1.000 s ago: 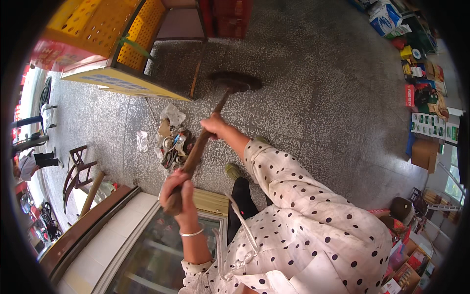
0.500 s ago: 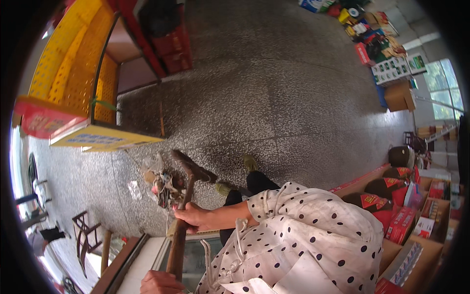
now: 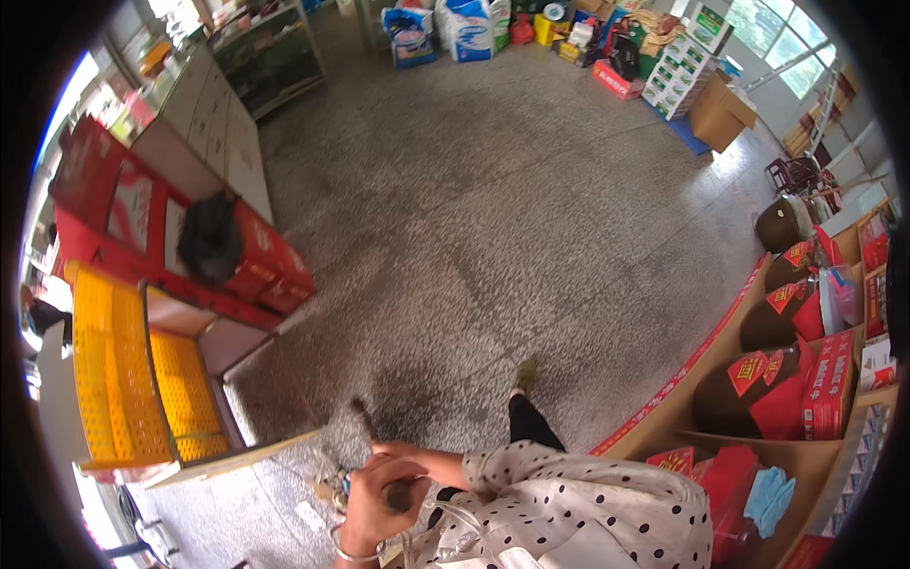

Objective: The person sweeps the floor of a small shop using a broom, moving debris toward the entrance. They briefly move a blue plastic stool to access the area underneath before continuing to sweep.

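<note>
My left hand (image 3: 372, 507), with a bracelet at the wrist, is closed round the upper end of a long wooden-handled tool. Just beyond it, my right hand (image 3: 391, 455) reaches in from a spotted white sleeve and grips the same handle lower down, its fingers partly hidden behind the left hand. The handle's round end (image 3: 399, 494) shows beside the left hand. At the far end, the tool's brown head (image 3: 361, 413) points toward the floor, seen nearly end-on. A heap of litter (image 3: 327, 482) lies left of the hands, partly covered by them.
A yellow perforated rack (image 3: 118, 379) stands left, with red cabinets (image 3: 246, 266) behind it. Cartons with dark jars (image 3: 744, 389) line the right side. Bags (image 3: 464, 28) and an open cardboard box (image 3: 720, 112) stand far off. My foot (image 3: 526, 376) is on the speckled floor.
The view has tilted up toward the far room. My hands now appear close together, with the handle more end-on and its crosspiece less visible. Both hands still grip it.
</note>
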`<state>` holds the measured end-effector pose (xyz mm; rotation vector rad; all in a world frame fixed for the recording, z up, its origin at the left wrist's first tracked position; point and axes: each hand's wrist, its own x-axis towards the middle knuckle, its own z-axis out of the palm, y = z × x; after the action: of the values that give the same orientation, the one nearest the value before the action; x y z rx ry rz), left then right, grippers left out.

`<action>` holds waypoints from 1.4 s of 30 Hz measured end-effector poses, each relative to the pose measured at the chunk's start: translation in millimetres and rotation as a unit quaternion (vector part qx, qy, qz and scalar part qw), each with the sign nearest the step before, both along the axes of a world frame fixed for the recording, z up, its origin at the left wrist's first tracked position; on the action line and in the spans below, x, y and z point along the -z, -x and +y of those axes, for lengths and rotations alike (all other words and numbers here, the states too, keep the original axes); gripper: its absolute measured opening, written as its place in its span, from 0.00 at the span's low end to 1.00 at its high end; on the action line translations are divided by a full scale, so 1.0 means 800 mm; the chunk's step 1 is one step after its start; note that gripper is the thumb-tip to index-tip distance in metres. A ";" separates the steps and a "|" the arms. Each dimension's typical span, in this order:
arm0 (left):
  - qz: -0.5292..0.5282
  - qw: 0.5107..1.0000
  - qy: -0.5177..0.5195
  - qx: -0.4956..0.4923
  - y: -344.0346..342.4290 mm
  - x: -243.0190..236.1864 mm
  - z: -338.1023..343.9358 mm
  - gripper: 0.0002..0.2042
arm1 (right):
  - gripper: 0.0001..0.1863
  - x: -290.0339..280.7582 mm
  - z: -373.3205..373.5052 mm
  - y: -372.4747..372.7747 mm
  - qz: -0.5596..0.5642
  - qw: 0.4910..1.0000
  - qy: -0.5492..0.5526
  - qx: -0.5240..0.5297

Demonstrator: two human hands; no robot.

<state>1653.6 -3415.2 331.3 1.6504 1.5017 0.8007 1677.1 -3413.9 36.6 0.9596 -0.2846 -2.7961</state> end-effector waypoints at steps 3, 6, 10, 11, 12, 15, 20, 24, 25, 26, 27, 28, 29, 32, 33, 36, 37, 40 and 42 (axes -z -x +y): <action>0.033 0.988 0.013 0.149 -0.086 -0.047 0.097 0.22 | 0.10 -0.030 0.078 -0.065 0.048 0.997 0.053 0.029; -0.095 0.929 -0.214 0.286 -0.163 -0.110 0.195 0.24 | 0.12 -0.051 0.192 -0.177 0.074 0.987 0.099 0.104; -0.625 0.704 -0.296 0.163 -0.329 -0.174 0.239 0.11 | 0.11 -0.093 0.302 -0.370 0.139 0.972 -0.016 0.191; -0.627 0.687 -0.293 0.222 -0.343 -0.173 0.257 0.10 | 0.10 -0.092 0.319 -0.413 0.154 0.961 -0.110 0.203; -0.630 0.665 -0.293 0.273 -0.355 -0.169 0.278 0.10 | 0.10 -0.092 0.328 -0.450 0.131 0.949 -0.182 0.224; -0.640 0.635 -0.317 0.296 -0.382 -0.171 0.331 0.08 | 0.13 -0.189 0.369 -0.488 0.014 0.908 -0.334 0.254; -0.657 0.676 -0.235 0.237 -0.448 -0.174 0.414 0.07 | 0.08 -0.113 0.493 -0.658 -0.018 0.916 -0.244 0.319; -0.449 0.690 -0.283 0.492 -0.451 -0.143 0.554 0.10 | 0.08 -0.088 0.569 -0.756 -0.088 0.885 -0.091 0.448; -0.345 0.647 -0.287 0.616 -0.449 -0.123 0.606 0.11 | 0.07 -0.078 0.580 -0.795 -0.116 0.867 -0.093 0.476; -0.330 0.682 -0.256 0.600 -0.461 -0.101 0.643 0.12 | 0.07 -0.068 0.588 -0.828 -0.142 0.849 -0.089 0.501; -0.308 0.717 -0.223 0.584 -0.473 -0.081 0.676 0.14 | 0.07 -0.062 0.595 -0.851 -0.164 0.835 -0.082 0.518; -0.288 0.751 -0.193 0.562 -0.485 -0.066 0.705 0.15 | 0.06 -0.063 0.601 -0.879 -0.192 0.822 -0.077 0.530; -0.315 0.762 -0.116 0.554 -0.495 -0.055 0.734 0.16 | 0.06 -0.065 0.608 -0.909 -0.220 0.808 -0.072 0.541; -0.378 0.720 0.057 0.579 -0.533 -0.053 0.811 0.19 | 0.07 -0.080 0.610 -0.982 -0.206 0.733 0.047 0.646; -0.429 0.658 0.070 0.615 -0.566 -0.065 0.839 0.20 | 0.08 -0.089 0.600 -1.005 -0.208 0.714 0.058 0.666; -0.536 0.476 0.168 0.677 -0.668 -0.145 0.898 0.31 | 0.10 -0.107 0.590 -1.041 -0.127 0.645 0.132 0.742; -0.561 0.410 0.208 0.688 -0.707 -0.165 0.911 0.31 | 0.10 -0.113 0.588 -1.050 -0.131 0.633 0.132 0.751; -0.603 0.263 0.277 0.700 -0.817 -0.206 0.919 0.30 | 0.10 -0.133 0.566 -1.091 -0.138 0.583 0.130 0.790; -0.619 0.193 0.302 0.699 -0.898 -0.220 0.915 0.30 | 0.10 -0.140 0.549 -1.120 -0.123 0.531 0.140 0.827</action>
<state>2371.6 -2683.1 507.0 0.4784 -1.0018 0.0412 2573.0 -2974.6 149.0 1.2761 -2.9941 -3.3672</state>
